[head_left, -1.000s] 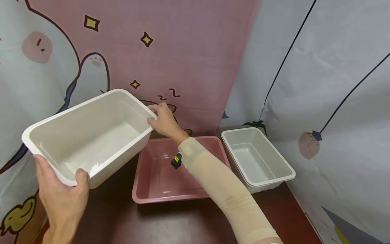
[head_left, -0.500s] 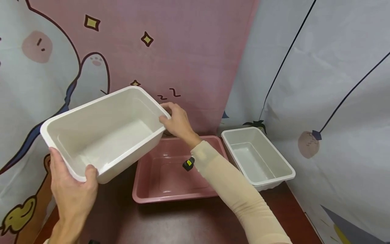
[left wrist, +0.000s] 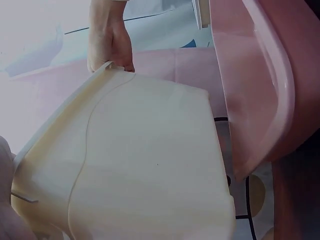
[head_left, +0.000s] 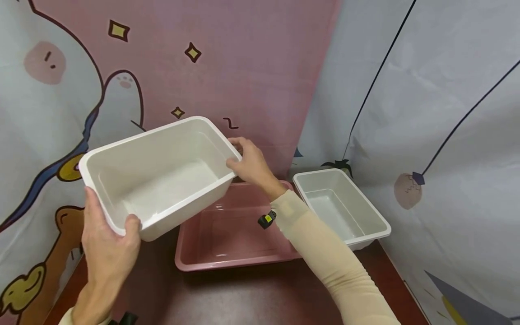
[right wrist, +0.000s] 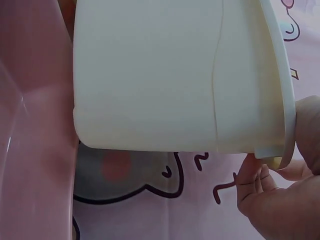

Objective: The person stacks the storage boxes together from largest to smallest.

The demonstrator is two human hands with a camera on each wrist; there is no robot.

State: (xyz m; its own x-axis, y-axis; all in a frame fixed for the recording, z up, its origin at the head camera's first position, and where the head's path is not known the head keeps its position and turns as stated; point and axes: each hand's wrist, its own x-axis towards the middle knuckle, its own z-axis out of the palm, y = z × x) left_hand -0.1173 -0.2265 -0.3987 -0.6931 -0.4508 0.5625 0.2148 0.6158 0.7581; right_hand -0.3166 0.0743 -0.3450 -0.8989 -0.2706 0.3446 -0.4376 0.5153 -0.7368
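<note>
A deep white plastic basin point(head_left: 170, 180) is held up in the air, tilted so its inside faces me in the head view. My left hand point(head_left: 107, 243) grips its near left corner, thumb over the rim. At the far right end, my right hand point(head_left: 253, 164) pinches the rim, with the fingertips point(right wrist: 248, 175) curled under the lip in the right wrist view. Below and partly hidden by it, a pink basin point(head_left: 227, 262) sits on the table. The left wrist view shows the white basin's smooth outer wall point(left wrist: 155, 150).
Another white basin point(head_left: 341, 203), with a doubled rim, stands on the dark reddish-brown table point(head_left: 227, 298) to the right of the pink one. Printed cloth walls point(head_left: 260, 67) rise behind and at both sides.
Both hands have carried the white basin to the right, so it covers more of the pink basin. The grip stays the same, and the pink basin and the other white one stay put.
</note>
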